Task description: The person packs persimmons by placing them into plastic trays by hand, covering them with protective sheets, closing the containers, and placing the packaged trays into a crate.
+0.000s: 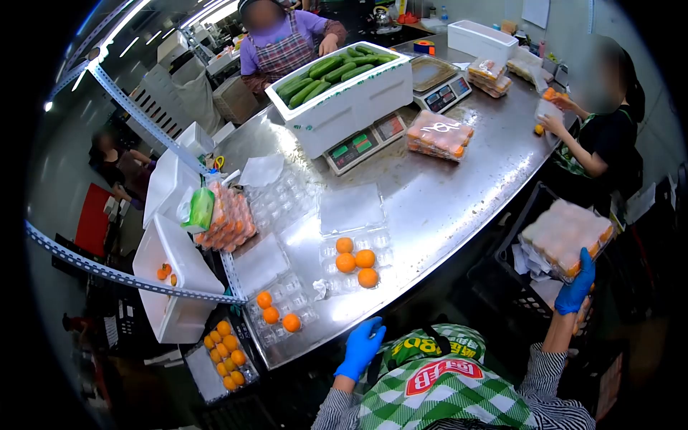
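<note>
My right hand (577, 284), in a blue glove, grips the edge of a stack of packed orange fruit (565, 235) under a pale cover, held over a black crate (529, 287) at the right. Near the table's front edge, my left hand (362, 347), also gloved in blue, has its fingers apart and holds nothing. Beyond it on the metal table (430, 208), an open clear tray (383, 247) has several oranges (345, 262) in it. To its left, another clear tray (295, 290) holds 3 oranges (271, 315).
A white foam box of cucumbers (351, 100) rests on a scale (365, 143), with a person behind it. Another person at the right handles orange fruit. Stacked packs (438, 135) lie mid-table. White foam boxes (166, 276) and a fruit crate (226, 355) stand left.
</note>
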Tool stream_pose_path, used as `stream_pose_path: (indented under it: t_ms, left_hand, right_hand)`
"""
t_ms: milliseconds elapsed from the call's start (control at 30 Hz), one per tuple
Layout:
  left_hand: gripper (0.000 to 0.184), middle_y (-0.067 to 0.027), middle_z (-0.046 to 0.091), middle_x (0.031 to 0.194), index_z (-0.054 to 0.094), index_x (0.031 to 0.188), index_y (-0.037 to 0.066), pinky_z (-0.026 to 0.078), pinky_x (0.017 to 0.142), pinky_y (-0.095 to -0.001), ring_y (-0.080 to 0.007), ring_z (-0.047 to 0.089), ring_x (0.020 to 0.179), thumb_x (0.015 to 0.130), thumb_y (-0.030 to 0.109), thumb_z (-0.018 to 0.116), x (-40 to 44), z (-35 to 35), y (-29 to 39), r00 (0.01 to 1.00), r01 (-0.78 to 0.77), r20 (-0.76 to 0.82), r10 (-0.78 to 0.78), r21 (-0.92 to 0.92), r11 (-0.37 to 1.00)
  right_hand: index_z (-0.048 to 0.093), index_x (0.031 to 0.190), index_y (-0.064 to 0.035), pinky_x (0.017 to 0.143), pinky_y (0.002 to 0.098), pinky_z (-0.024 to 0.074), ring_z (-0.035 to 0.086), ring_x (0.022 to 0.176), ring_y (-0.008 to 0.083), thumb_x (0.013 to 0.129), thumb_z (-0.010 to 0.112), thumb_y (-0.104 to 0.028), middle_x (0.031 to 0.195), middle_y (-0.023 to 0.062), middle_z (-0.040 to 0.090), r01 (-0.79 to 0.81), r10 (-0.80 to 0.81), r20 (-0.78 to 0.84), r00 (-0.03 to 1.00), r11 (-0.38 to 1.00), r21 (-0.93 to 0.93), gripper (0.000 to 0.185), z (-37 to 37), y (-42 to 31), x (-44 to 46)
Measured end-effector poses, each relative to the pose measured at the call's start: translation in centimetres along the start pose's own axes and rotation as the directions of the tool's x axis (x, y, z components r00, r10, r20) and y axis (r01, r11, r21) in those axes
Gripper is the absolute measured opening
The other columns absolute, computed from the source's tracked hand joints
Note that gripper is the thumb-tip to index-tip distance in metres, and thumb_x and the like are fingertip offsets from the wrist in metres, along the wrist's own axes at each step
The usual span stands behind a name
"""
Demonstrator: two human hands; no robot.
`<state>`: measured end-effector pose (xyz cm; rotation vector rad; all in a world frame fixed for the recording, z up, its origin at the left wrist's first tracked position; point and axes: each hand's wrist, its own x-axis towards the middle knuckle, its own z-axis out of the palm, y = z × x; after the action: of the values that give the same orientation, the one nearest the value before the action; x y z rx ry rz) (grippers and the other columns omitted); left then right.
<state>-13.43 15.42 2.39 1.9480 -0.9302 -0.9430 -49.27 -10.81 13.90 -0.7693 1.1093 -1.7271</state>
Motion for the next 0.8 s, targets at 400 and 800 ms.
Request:
stream_pose_path:
  t_ms: [400, 800]
  left_hand:
    - [0.031, -0.0117, 0.066, 0.095, 0.060, 0.111, 0.003, 0.050, 0.076, -0.0287, -0.0178, 0.064, 0.082, 0.084, 0.017, 0.064, 4.6, -3.9, -0.2, 0.986, -0.164, -0.047, 0.162, -0.048, 0.985]
    - [0.037, -0.0134, 0.064, 0.101, 0.056, 0.116, 0.000, 0.048, 0.081, -0.0293, -0.0201, 0.063, 0.091, 0.083, 0.016, 0.065, 14.5, 1.8, 7.7, 0.967, -0.219, -0.143, 0.212, -0.035, 0.975]
  right_hand:
    - [0.038, 0.131, -0.0019, 0.101, 0.0453, 0.0384, 0.048, 0.118, 0.0311, 0.086, 0.055, -0.021, 0.128, 0.0163, 0.048, -0.511, 0.381, 0.367, 0.848, 0.771, 0.379, 0.052, 10.4, 9.8, -8.3]
    - [0.034, 0.135, -0.0064, 0.102, 0.0362, 0.0365, 0.045, 0.119, 0.0230, 0.086, 0.056, -0.015, 0.131, 0.0089, 0.044, -0.570, 0.433, 0.502, 0.749, 0.807, 0.154, 0.055, 17.4, 23.6, -3.1]
